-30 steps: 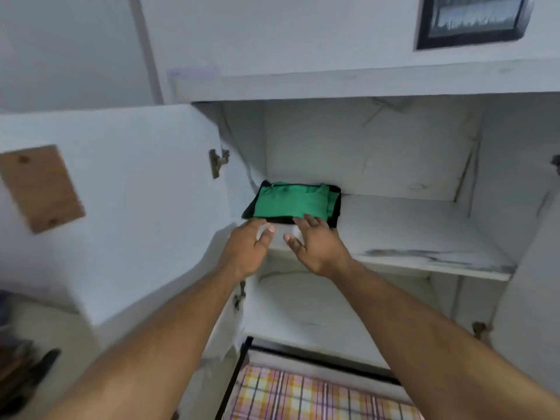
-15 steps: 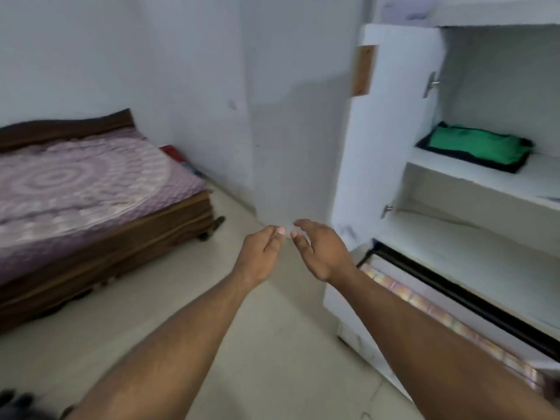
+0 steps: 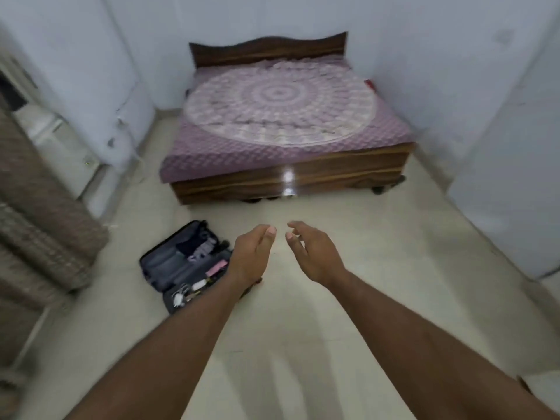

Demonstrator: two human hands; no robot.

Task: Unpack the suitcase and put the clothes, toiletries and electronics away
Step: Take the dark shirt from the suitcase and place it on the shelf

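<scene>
Both arms reach forward over the floor (image 3: pixel 378 237); left hand (image 3: pixel 253 256) and right hand (image 3: pixel 313 256) face each other, fingers relaxed, holding nothing; the open suitcase (image 3: pixel 181 265) lies just beside the left hand.

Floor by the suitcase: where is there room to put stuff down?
The pale floor is bare between the open suitcase and the white wall on the right, and between the bed and the two empty hands. The suitcase itself is crowded with dark clothes and small items. The far left holds brown rolled bedding.
</scene>
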